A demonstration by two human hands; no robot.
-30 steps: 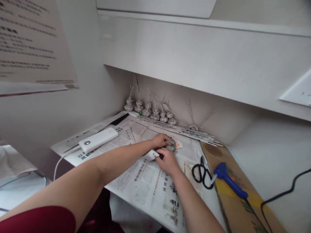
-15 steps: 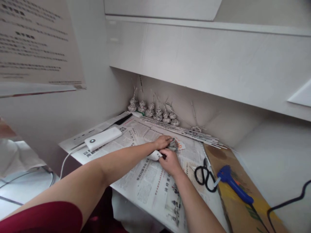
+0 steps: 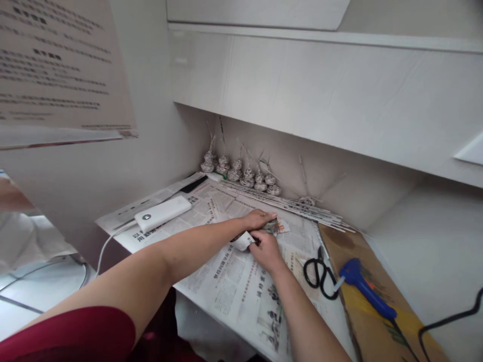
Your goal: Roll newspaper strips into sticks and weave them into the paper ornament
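In the head view my left hand (image 3: 260,219) is low over the newspaper-covered table, its fingers together against a crumpled grey-green piece of printed paper (image 3: 270,227). Close below it, my right hand (image 3: 265,247) has its fingers curled in on the same paper. A loose curled end of newspaper strip (image 3: 243,242) sticks out to the left between the hands. The fingertips are partly hidden, so the exact grip is hard to see. A white scrap with orange print (image 3: 284,226) lies just right of the fingers.
Several woven paper gourds (image 3: 247,177) stand along the back wall behind long rolled paper sticks (image 3: 287,205). Black-handled scissors (image 3: 320,276) and a blue glue gun (image 3: 368,291) lie at the right, the latter on cardboard (image 3: 339,246). A white power bank (image 3: 163,213) with cable is left.
The fingers of my left hand have slid a little to the right over the paper. My right hand stays almost in place; the view has shifted slightly.
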